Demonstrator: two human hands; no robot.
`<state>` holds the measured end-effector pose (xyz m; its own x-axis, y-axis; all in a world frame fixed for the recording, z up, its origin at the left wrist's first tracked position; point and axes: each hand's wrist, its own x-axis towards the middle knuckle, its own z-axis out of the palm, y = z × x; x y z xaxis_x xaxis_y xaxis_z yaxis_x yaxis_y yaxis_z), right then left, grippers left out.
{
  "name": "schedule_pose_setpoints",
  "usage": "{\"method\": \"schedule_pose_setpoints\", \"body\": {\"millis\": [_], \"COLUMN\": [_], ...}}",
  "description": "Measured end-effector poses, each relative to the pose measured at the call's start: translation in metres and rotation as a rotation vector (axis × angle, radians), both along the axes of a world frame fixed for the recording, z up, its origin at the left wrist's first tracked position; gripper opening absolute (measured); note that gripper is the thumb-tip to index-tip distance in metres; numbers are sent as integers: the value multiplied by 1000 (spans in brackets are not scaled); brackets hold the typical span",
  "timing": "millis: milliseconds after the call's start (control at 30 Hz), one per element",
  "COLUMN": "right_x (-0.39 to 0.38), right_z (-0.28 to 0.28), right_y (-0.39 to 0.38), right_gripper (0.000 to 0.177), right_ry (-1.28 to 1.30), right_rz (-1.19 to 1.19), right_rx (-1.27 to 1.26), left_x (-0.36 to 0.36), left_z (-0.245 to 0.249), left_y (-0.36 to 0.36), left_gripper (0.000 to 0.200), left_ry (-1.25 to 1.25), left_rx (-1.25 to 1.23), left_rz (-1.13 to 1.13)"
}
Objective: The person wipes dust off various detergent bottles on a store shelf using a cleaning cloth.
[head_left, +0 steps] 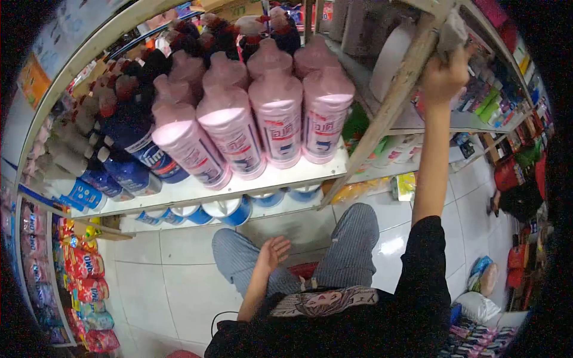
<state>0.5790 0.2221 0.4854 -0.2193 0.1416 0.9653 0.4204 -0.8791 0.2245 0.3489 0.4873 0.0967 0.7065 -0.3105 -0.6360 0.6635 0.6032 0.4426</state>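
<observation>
My right hand [444, 77] is raised at the upper right, fingers closed around a greyish cloth [452, 36]. The cloth lies against the upper part of a worn wooden shelf post [397, 83]. Over my lap, my left hand [274, 250] is held palm up with its fingers apart and nothing in it. Pink bottles [276, 122] stand in rows on the white shelf [262, 184] in front of me, left of the post.
Dark blue bottles [128, 173] crowd the shelf's left part. Blue-and-white tubs [230, 210] sit beneath it. Red detergent packs [83, 262] are stacked at the left. More shelving with packaged goods [492, 98] runs along the right. White tiles [185, 268] cover the floor.
</observation>
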Motion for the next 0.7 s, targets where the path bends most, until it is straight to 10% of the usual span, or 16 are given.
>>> {"method": "schedule_pose_setpoints", "body": {"millis": [700], "right_x": [-13], "right_z": [-11], "right_y": [-12], "right_gripper": [26], "right_ry": [117], "right_rz": [26], "right_rx": [-47], "left_x": [-1], "left_z": [-10], "left_y": [4], "left_gripper": [39], "left_ry": [3], "left_rx": [-47], "left_rz": [15]}}
